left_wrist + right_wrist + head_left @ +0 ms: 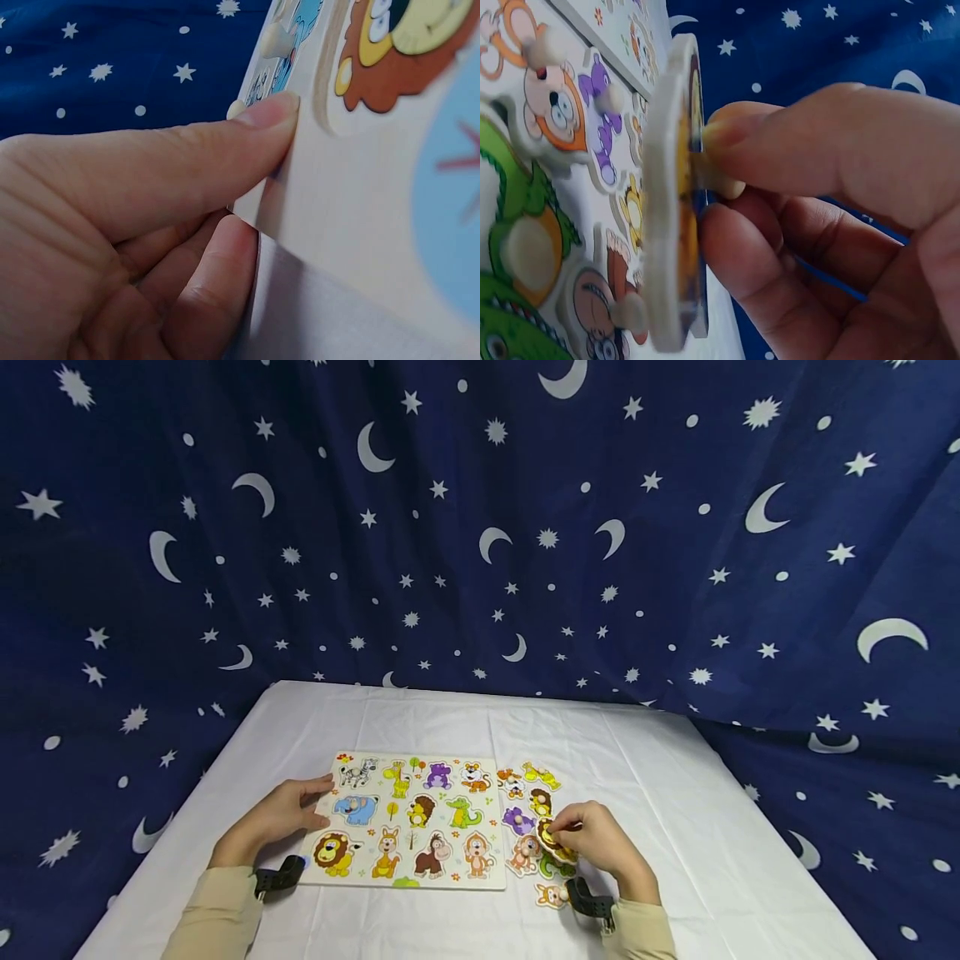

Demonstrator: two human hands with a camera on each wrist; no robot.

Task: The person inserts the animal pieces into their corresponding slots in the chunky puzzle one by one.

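My left hand (281,810) pinches the left edge of the animal puzzle board (360,878), thumb on top and a finger at its side. Knobs stand on the zebra and elephant pieces (355,811), set in the board. A printed lion shows in a bare recess (382,82). Over the loose pieces, my right hand (596,835) pinches the knob of a lion puzzle piece (664,195), seen edge-on in the right wrist view. Close by lie a crocodile piece (529,240), a monkey piece (555,112) and a purple hippo piece (604,124).
More knobbed pieces lie right of the board: a giraffe (542,775), a tiger (513,785), a hedgehog (540,802) and a kangaroo (551,895). A white cloth (637,777) covers the table. A dark blue star-and-moon curtain (450,527) hangs behind.
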